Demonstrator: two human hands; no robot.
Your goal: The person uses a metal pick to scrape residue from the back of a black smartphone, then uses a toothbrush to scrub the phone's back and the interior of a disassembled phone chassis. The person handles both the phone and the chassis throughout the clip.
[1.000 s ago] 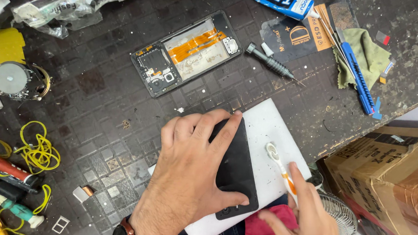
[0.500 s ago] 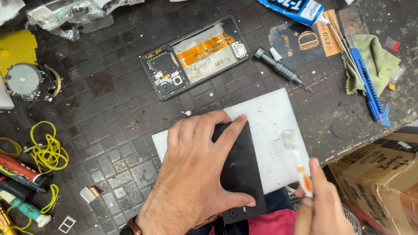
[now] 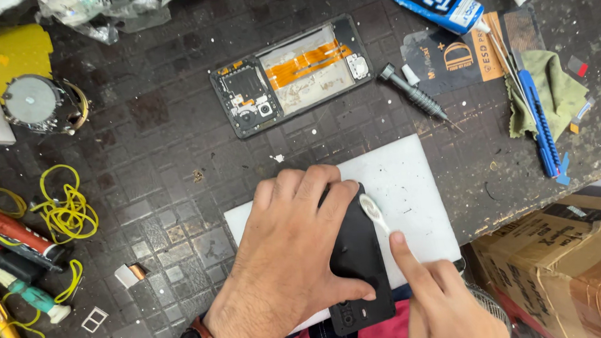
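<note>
My left hand (image 3: 287,257) lies flat on a black phone back cover (image 3: 359,268), pinning it to a white board (image 3: 409,184) at the bench's near edge. My right hand (image 3: 441,298) grips a white toothbrush (image 3: 373,213), forefinger along its handle, with the bristle head touching the cover's upper right edge. An opened phone frame (image 3: 293,71) with an orange flex cable lies farther back on the dark mat.
A screwdriver (image 3: 415,98), blue glue tube (image 3: 435,1), blue tool (image 3: 538,121) and green cloth (image 3: 554,90) lie at the right. Yellow wire (image 3: 66,206), tubes and tools lie left, with a round metal part (image 3: 34,103). A cardboard box (image 3: 555,266) stands below right.
My right hand has swung the toothbrush leftward from over the white board onto the black cover's edge. My left hand has kept pressing on the cover.
</note>
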